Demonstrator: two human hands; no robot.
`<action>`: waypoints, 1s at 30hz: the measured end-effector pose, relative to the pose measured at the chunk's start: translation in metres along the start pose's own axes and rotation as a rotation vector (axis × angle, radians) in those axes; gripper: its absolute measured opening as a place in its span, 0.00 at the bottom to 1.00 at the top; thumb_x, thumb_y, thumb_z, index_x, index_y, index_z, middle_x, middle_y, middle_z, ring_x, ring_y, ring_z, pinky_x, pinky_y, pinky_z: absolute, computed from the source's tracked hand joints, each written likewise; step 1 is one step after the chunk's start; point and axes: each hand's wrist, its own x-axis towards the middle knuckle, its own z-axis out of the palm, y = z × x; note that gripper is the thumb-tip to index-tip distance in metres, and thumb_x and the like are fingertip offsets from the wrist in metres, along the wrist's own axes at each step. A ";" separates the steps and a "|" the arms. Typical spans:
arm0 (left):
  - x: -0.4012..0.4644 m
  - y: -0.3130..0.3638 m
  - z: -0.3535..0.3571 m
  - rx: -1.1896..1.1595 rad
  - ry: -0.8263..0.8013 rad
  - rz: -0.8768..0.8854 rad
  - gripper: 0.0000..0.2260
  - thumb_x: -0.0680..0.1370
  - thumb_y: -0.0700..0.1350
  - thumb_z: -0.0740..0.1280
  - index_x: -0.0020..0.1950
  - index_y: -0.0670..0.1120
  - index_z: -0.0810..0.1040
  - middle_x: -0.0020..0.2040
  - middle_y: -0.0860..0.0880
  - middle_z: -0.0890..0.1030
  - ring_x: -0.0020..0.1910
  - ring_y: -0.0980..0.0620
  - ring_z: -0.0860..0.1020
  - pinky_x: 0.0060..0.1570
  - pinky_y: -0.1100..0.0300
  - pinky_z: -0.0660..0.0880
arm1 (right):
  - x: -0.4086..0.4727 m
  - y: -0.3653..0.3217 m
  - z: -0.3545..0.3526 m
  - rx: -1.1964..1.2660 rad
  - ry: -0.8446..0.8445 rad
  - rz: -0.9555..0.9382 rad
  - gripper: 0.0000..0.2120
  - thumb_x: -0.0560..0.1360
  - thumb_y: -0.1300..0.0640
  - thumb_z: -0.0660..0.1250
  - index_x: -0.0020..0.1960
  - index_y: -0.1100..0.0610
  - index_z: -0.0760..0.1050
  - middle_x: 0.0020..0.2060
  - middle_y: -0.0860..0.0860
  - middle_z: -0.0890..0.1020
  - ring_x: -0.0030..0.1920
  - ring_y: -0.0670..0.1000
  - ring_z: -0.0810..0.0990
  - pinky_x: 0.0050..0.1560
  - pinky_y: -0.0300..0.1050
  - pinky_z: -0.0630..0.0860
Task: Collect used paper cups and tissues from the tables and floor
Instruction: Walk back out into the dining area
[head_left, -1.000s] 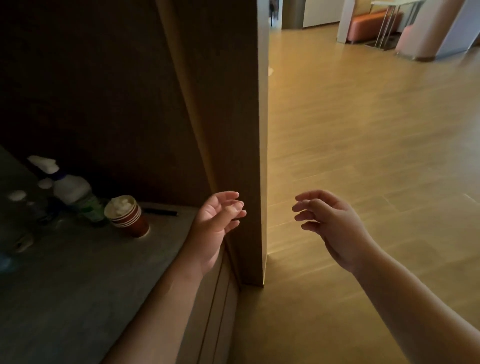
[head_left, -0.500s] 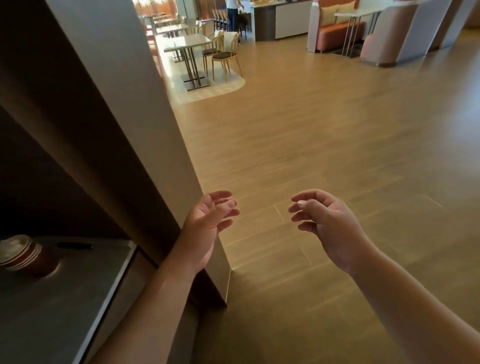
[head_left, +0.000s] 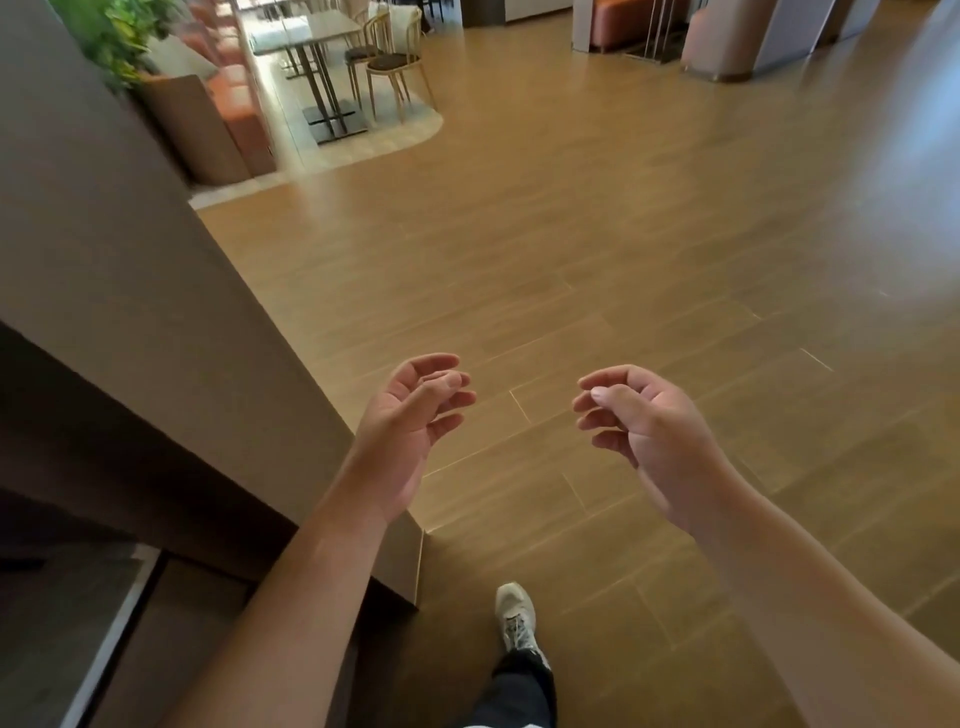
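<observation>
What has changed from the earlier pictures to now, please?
The view swung right, away from the counter: the cup and spray bottle left the frame, while the dining table, chairs, a plant and a shoe appeared. The left hand and right hand stayed empty, half curled.

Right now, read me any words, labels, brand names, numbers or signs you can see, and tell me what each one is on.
None can be read.
The shoe, floor and wall show no lettering.
The far tables are too small and blurred to tell.
</observation>
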 end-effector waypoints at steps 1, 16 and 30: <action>0.013 -0.002 0.000 -0.010 -0.004 -0.005 0.12 0.73 0.45 0.71 0.56 0.49 0.80 0.48 0.50 0.84 0.48 0.52 0.83 0.51 0.57 0.75 | 0.012 0.000 -0.002 -0.010 0.004 0.000 0.09 0.79 0.63 0.61 0.48 0.54 0.79 0.39 0.49 0.85 0.41 0.48 0.81 0.42 0.44 0.75; 0.240 0.025 -0.005 -0.035 -0.011 -0.005 0.12 0.71 0.46 0.71 0.54 0.50 0.81 0.47 0.50 0.84 0.46 0.53 0.83 0.50 0.57 0.74 | 0.237 -0.050 0.020 -0.050 0.054 -0.051 0.08 0.71 0.54 0.63 0.47 0.52 0.79 0.40 0.49 0.84 0.39 0.46 0.81 0.38 0.40 0.74; 0.359 0.042 -0.020 0.002 0.101 -0.017 0.16 0.63 0.53 0.74 0.49 0.53 0.84 0.47 0.50 0.85 0.45 0.54 0.84 0.48 0.57 0.74 | 0.387 -0.057 0.045 -0.026 -0.078 -0.041 0.07 0.77 0.60 0.62 0.48 0.54 0.79 0.41 0.50 0.84 0.40 0.46 0.81 0.40 0.41 0.75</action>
